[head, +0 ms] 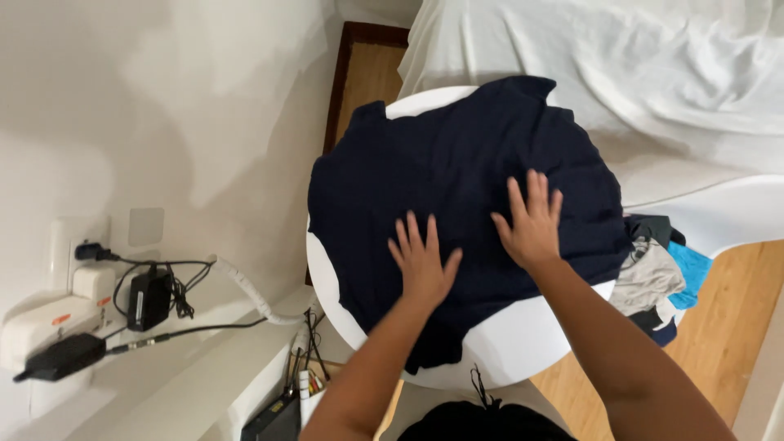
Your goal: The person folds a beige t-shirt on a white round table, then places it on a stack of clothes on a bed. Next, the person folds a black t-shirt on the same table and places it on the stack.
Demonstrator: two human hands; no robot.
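Note:
A dark navy shirt (445, 163) lies spread flat over a round white table (506, 347). My left hand (423, 261) rests palm down on the shirt's near middle, fingers apart. Just to its right and slightly farther away, my right hand (532, 220) also presses flat on the cloth with fingers spread. Neither hand grips the fabric. The shirt's lower edge hangs over the table's near rim.
A pile of clothes (657, 273) in grey, blue and dark colours sits on a white chair at the right. A white sheet (653, 73) covers a bed behind. Wall sockets with black adapters and cables (147, 294) are at the left, above a shelf.

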